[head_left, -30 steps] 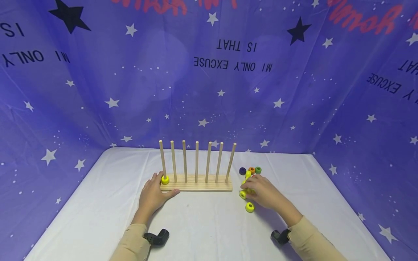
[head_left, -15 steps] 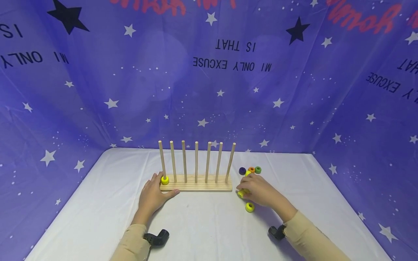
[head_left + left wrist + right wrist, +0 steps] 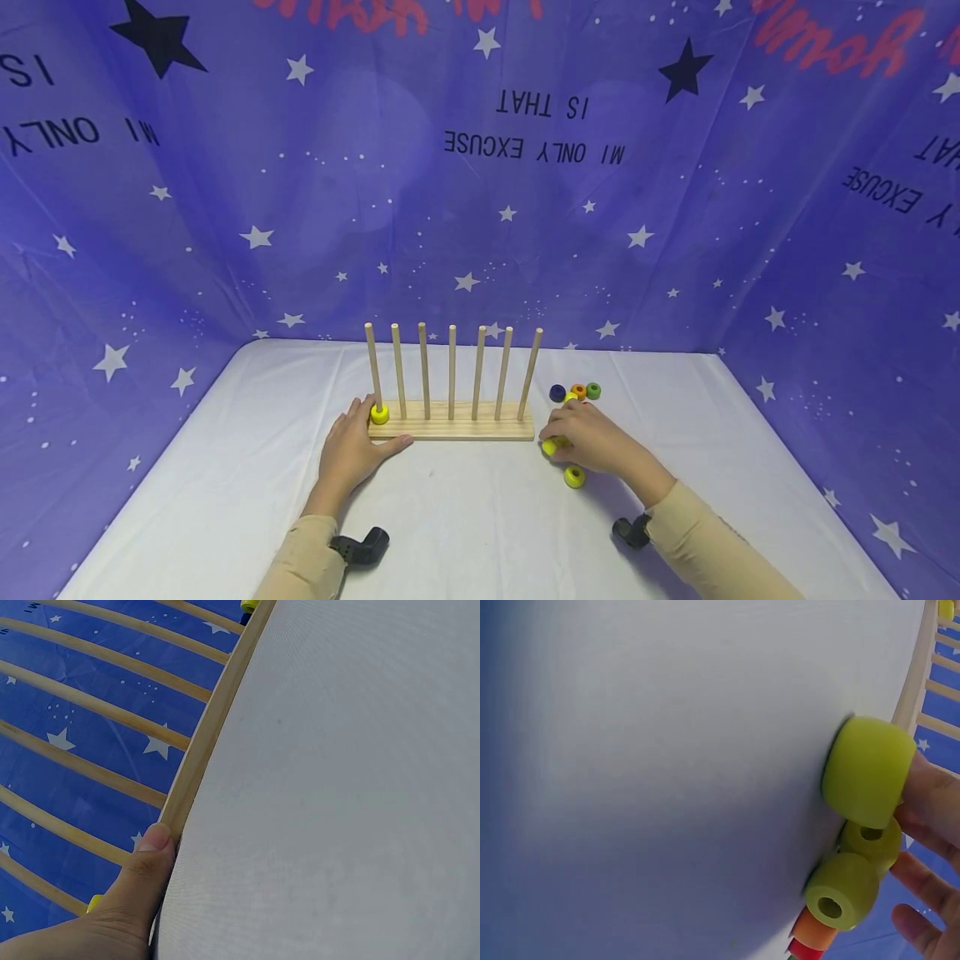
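Observation:
A wooden peg rack with several upright dowels stands on the table, a yellow bead at the bottom of its leftmost peg. My left hand grips the rack's left end, thumb along the front edge of the base; the left wrist view shows this thumb. Right of the rack, my right hand holds a barrel-shaped yellow bead at its fingertips, low at the table. Two more yellow beads with holes showing sit just beyond it, under the spread fingers. The palm side is partly hidden.
Behind the right hand lie a dark blue bead, an orange bead and a green bead. A loose yellow bead lies nearer the front. A purple star-printed cloth walls the white table.
My right hand has shifted slightly left, and the yellow bead at its fingertips has moved left with it and turned, its hole now out of sight. The left hand stays on the rack.

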Tool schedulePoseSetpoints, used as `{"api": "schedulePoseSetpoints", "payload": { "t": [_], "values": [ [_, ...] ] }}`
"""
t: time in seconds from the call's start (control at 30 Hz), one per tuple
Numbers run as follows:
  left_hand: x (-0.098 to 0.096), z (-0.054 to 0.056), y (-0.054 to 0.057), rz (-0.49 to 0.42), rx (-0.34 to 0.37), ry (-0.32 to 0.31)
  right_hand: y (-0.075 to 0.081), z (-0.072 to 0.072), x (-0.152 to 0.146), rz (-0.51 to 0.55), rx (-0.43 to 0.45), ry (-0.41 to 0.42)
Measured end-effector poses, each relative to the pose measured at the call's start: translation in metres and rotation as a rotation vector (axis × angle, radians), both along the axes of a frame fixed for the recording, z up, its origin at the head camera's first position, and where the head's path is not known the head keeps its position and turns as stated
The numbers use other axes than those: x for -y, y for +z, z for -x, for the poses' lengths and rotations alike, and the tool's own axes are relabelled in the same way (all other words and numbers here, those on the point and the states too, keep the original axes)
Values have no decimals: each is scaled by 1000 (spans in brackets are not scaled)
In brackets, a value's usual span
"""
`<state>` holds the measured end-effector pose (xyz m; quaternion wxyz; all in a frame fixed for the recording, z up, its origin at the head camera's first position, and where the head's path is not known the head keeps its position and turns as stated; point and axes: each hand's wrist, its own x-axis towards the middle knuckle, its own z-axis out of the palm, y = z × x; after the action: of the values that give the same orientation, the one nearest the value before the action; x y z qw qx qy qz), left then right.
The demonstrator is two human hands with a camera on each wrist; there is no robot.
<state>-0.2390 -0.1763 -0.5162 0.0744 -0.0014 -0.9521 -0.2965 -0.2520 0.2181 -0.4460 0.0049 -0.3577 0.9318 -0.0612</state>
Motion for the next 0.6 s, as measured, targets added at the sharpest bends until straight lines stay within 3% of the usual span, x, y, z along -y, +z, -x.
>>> {"api": "schedulePoseSetpoints", "payload": {
  "t": [0.6],
  "values": [
    [0, -1, 0, 5, -15, -7, -9, -2, 1, 58, -23, -59]
  ]
}}
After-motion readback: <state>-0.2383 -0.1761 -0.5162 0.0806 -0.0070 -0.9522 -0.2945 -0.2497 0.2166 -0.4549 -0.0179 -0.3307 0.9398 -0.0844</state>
